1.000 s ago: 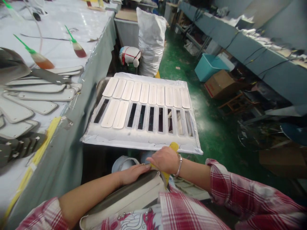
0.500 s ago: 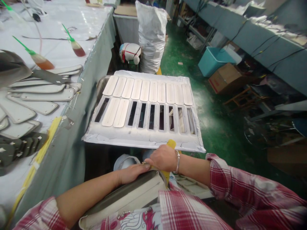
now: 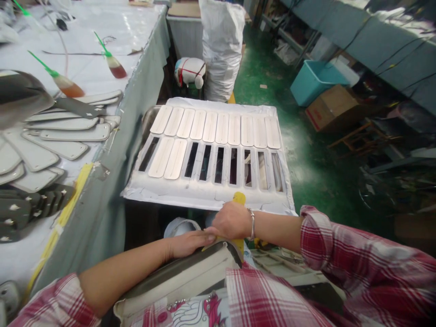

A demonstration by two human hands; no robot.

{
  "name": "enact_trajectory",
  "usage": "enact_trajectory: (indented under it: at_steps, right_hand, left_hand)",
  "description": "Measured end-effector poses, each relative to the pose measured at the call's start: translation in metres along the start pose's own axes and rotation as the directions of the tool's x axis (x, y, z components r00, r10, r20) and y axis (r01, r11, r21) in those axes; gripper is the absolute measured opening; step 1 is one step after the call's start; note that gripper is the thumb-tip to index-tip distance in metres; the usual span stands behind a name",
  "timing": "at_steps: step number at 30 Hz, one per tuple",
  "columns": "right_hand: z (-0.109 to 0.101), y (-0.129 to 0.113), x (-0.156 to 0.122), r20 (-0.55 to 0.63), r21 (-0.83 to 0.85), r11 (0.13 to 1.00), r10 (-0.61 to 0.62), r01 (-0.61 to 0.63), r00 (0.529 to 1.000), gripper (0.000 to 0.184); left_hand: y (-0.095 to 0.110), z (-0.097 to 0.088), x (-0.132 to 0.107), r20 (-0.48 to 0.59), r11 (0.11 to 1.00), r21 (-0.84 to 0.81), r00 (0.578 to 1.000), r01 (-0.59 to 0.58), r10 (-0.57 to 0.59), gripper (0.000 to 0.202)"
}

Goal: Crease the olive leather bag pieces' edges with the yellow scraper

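Observation:
My right hand is closed in a fist round a flat yellow tool, whose rounded end shows above the knuckles. More yellow shows below the fist; its exact kind is hidden. My left hand lies with fingers stretched out on a dark grey curved piece across my lap, fingertips against the right fist. A pale bar lies along the dark piece. Just ahead stands a white cloth-covered slotted frame. White rounded strips fill its far row, and two strips lie in the near row beside open slots.
On the left table lie fanned white-grey strips, dark grey pieces and green-nozzled bottles. Behind the frame stand a tall white sack and a wrapped bundle. A turquoise bin and cardboard box sit right.
The surroundings have shifted a little to the right in view. My right fist and the yellow tool have moved slightly left relative to the slotted frame. Both hands keep the same hold.

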State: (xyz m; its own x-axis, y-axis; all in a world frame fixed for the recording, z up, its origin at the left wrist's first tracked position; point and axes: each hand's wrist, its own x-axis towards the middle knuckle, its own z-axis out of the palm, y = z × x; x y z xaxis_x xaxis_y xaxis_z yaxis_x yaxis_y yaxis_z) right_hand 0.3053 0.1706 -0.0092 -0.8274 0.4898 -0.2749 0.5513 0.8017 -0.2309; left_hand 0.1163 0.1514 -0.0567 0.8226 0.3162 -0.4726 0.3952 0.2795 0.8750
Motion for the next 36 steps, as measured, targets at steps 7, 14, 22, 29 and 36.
enact_trajectory:
  at_steps: [7,14,22,29,36]
  right_hand:
    - [0.002,0.002,-0.001,-0.054,0.000,0.997,-0.075,0.075,0.996,0.052]
    - [0.011,-0.003,-0.006,-0.083,0.037,0.999,0.027,-0.024,0.996,0.055]
    - [0.025,-0.006,-0.019,-0.153,0.039,0.998,0.053,-0.047,0.987,0.052]
    - [0.025,-0.006,-0.024,-0.166,0.059,0.998,0.043,-0.034,0.985,0.050]
    - [0.026,-0.007,-0.031,-0.180,0.088,0.994,0.081,-0.066,0.980,0.055]
  left_hand:
    - [0.006,0.000,-0.001,0.098,0.997,0.050,0.994,-0.059,0.054,0.050]
    - [0.008,0.003,0.002,0.086,0.988,0.120,0.993,-0.095,0.085,0.048]
    - [0.016,0.009,0.003,0.092,0.986,0.093,0.987,-0.138,0.130,0.038]
    - [0.025,0.012,0.004,0.101,0.970,0.162,0.981,-0.182,0.168,0.039]
    - [0.029,0.018,0.006,0.071,0.953,0.273,0.990,-0.134,0.119,0.040]
